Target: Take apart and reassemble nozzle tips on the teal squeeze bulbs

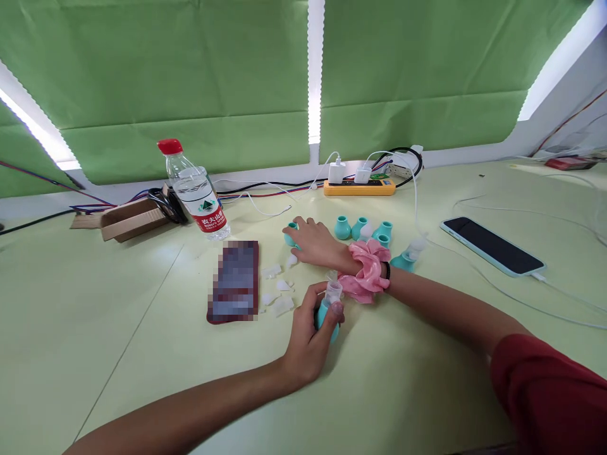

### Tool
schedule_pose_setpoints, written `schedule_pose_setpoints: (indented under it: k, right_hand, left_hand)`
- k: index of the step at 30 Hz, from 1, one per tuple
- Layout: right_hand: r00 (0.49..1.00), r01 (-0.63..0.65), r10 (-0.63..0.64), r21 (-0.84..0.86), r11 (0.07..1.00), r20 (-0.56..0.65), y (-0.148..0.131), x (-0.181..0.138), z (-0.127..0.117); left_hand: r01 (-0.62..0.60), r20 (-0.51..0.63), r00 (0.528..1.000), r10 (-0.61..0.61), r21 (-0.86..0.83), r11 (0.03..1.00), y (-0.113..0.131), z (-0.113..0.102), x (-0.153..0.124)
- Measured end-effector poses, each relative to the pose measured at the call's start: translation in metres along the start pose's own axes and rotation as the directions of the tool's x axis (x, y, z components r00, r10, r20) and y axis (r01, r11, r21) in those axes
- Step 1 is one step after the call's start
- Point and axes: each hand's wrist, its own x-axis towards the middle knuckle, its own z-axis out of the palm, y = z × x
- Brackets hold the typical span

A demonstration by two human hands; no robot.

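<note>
My left hand point(313, 332) is wrapped around a teal squeeze bulb point(325, 316) with a clear plastic nozzle point(334, 291) on top. My right arm crosses over beyond it, a pink scrunchie point(366, 270) and a dark bracelet at the wrist. The fingers of my right hand point(317, 243) close around another teal bulb point(291, 235), partly hiding it. Several small translucent white pieces point(283, 306) lie left of my hands. Behind the right wrist stand several open-necked teal bulbs point(342, 227). One teal bulb with a clear nozzle point(408, 255) lies tilted to their right.
A dark phone with a red edge point(234, 281) lies to the left, near a red-capped water bottle point(196, 196). Along the wall are a cardboard box point(135, 220) and a yellow power strip point(359, 188). A charging phone point(493, 245) and its white cable occupy the right.
</note>
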Motion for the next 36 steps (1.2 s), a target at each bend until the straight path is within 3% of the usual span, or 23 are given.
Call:
schedule_pose_setpoints:
  k: [2, 7, 11, 14, 16, 19, 21, 25, 30, 36]
  right_hand:
    - [0.999, 0.028, -0.028, -0.015, 1.0, -0.028, 0.003, -0.003, -0.003]
    - [0.932, 0.363, -0.363, -0.047, 0.931, 0.009, -0.003, -0.009, -0.004]
    - [0.912, 0.41, -0.41, -0.046, 0.911, 0.012, -0.004, -0.011, 0.003]
    - [0.921, 0.384, -0.379, 0.042, 0.922, -0.088, 0.009, -0.021, -0.005]
    - [0.931, 0.348, -0.293, 0.289, 0.892, -0.217, 0.021, -0.034, -0.017]
    - [0.962, 0.272, -0.15, 0.719, 0.639, -0.23, 0.035, -0.061, -0.037]
    - [0.978, 0.208, -0.128, 0.846, 0.491, -0.166, 0.037, -0.076, -0.047]
    - [0.985, 0.138, -0.153, 0.882, 0.451, -0.076, 0.036, -0.088, -0.055]
    - [0.955, -0.027, -0.253, 0.894, 0.448, 0.156, 0.046, -0.081, -0.053]
    - [0.937, -0.047, -0.274, 0.858, 0.512, 0.215, 0.052, -0.08, -0.055]
  left_hand:
    - [-0.012, 0.035, 0.999, 0.011, 0.027, 1.0, 0.001, 0.0, 0.0]
    - [-0.02, 0.059, 0.998, 0.019, 0.007, 1.0, 0.002, -0.002, -0.001]
    - [-0.016, 0.017, 1.0, 0.016, -0.007, 1.0, 0.001, -0.003, -0.003]
    - [0.002, -0.028, 1.0, -0.003, -0.022, 1.0, 0.002, -0.003, -0.003]
    - [0.029, -0.046, 0.998, -0.031, -0.043, 0.999, 0.001, -0.003, -0.002]
    - [0.067, -0.056, 0.996, -0.071, -0.061, 0.996, 0.001, -0.002, 0.001]
    - [0.065, -0.047, 0.997, -0.068, -0.057, 0.996, -0.001, -0.001, 0.002]
    - [0.021, -0.018, 1.0, -0.021, -0.02, 1.0, -0.001, -0.001, 0.001]
    - [0.032, 0.005, 0.999, -0.032, 0.006, 0.999, 0.0, -0.002, 0.0]
    - [0.048, 0.01, 0.999, -0.048, 0.0, 0.999, 0.001, -0.003, 0.002]
